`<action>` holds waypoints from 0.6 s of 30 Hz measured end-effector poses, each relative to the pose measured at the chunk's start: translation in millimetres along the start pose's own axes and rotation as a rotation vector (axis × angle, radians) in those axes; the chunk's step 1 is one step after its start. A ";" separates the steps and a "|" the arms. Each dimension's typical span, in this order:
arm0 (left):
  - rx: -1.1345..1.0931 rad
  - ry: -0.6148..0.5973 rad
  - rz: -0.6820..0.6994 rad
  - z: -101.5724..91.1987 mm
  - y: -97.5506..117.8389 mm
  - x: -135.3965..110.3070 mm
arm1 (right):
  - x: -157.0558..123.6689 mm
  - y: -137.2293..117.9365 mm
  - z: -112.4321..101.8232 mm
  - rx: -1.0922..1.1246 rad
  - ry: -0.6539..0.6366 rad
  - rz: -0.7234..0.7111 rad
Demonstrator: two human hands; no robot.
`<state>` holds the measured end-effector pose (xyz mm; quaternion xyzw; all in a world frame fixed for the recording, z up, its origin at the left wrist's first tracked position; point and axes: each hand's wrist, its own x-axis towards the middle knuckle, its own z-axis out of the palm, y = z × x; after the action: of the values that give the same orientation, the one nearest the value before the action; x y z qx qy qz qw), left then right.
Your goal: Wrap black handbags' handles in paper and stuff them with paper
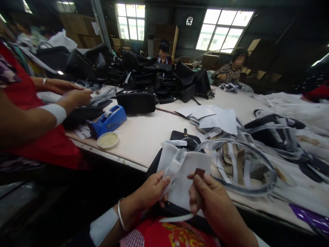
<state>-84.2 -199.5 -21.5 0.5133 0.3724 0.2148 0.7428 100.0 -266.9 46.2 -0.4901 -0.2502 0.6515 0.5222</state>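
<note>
The left hand (153, 189) pinches crinkly white wrap (177, 164) — the right hand (211, 193), fingers curled, pinches a small, flat brown piece (199, 172). Between them is a smooth white sheet (181, 190). Both arms slant inward. Past the hands — piled black bags (164, 77).

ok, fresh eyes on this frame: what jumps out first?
Probably the heap of black bags across the back of the table. Next, the bright blue tape dispenser on the table at picture left. Up front, the right hand pinches a small brown piece.
</note>
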 end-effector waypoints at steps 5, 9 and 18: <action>-0.024 0.024 -0.006 0.7 0.0 0.8 | 44.5 -34.3 -28.6 0.236 0.224 -0.139; -0.010 0.021 0.000 -0.1 -4.6 1.9 | 53.6 -24.2 -34.2 0.170 0.191 -0.142; 0.012 0.028 -0.014 -1.0 -6.6 2.9 | 54.3 -2.9 -34.3 0.016 0.119 -0.132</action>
<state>-83.6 -199.4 -28.8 0.5119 0.3876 0.2144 0.7360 133.5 -222.1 14.6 -0.5061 -0.2454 0.5874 0.5819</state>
